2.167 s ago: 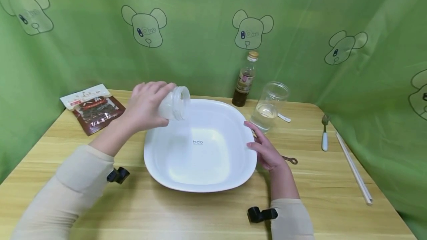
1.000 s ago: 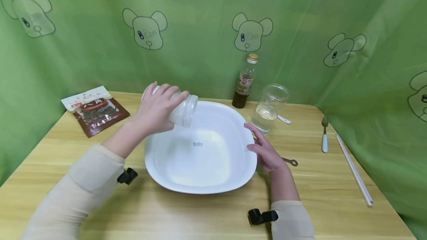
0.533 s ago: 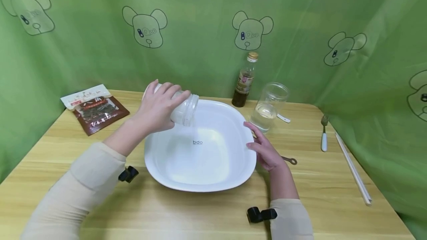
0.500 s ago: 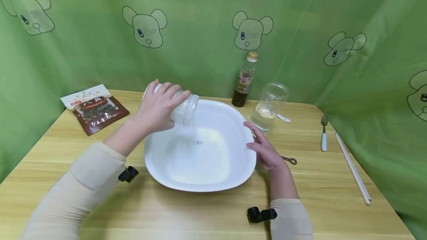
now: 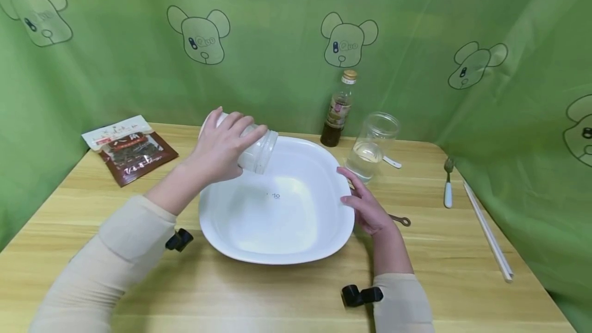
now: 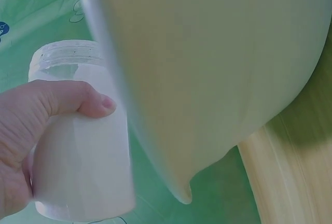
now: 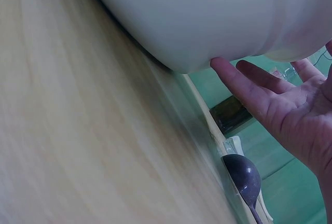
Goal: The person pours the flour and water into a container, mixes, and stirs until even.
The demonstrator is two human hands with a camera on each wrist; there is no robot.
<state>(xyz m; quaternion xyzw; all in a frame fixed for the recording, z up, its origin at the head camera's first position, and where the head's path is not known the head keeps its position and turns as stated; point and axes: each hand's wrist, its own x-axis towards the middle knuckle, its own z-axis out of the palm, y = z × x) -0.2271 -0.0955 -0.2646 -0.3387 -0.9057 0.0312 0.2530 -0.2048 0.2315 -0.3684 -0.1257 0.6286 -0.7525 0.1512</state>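
My left hand (image 5: 217, 150) grips a clear jar (image 5: 259, 150) with white contents. The jar is tilted, its uncapped mouth pointing down to the right over the white basin (image 5: 277, 257). In the left wrist view, the thumb lies across the jar (image 6: 83, 167) beside the basin's outer wall (image 6: 207, 68). My right hand (image 5: 370, 209) holds the basin's right rim, thumb on top. From the right wrist view, several fingers of that hand (image 7: 290, 99) touch the outer wall from below. White matter partly covers the lettering (image 5: 275, 196) on the basin's floor.
Behind the basin stand a bottle of dark liquid (image 5: 336, 112) and a glass of clear liquid (image 5: 365, 155). A dark ladle (image 7: 243, 177) lies beyond the right hand. Farther right are a fork (image 5: 448, 189) and white sticks (image 5: 487, 233); a brown packet (image 5: 134, 153) lies left.
The left hand has moved right with the jar, tipping its mouth lower over the basin. The lettering on the basin's floor has become partly covered. The right hand stays on the rim.
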